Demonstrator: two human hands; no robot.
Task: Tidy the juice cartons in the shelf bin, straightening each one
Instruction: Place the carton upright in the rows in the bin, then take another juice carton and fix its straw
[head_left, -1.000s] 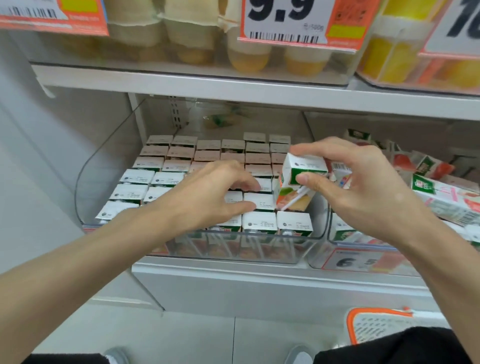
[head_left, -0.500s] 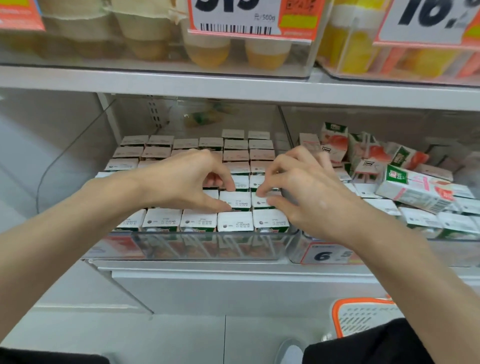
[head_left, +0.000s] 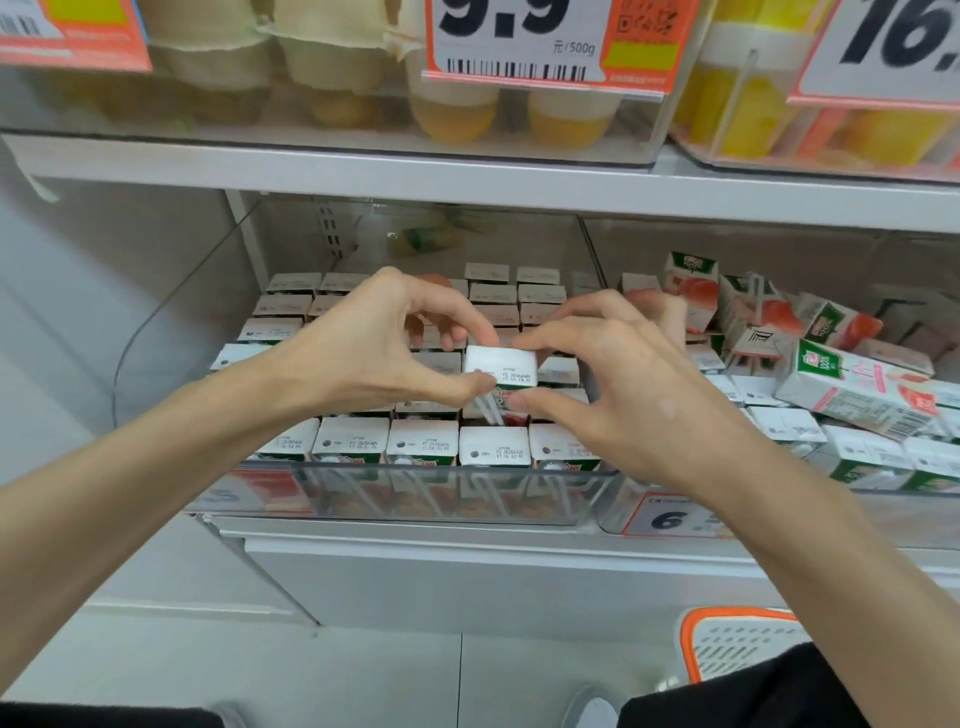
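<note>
One juice carton is pinched from both sides by the left hand and right hand, raised above the clear bin and its packed rows; five front-row cartons are counted.

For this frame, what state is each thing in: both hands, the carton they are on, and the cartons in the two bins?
raised carton: upright, sticking up above its row.
left hand: pinches the raised carton.
right hand: pinches the raised carton.
left bin cartons: upright in neat rows.
right bin cartons: jumbled, several tipped or lying flat.
</note>
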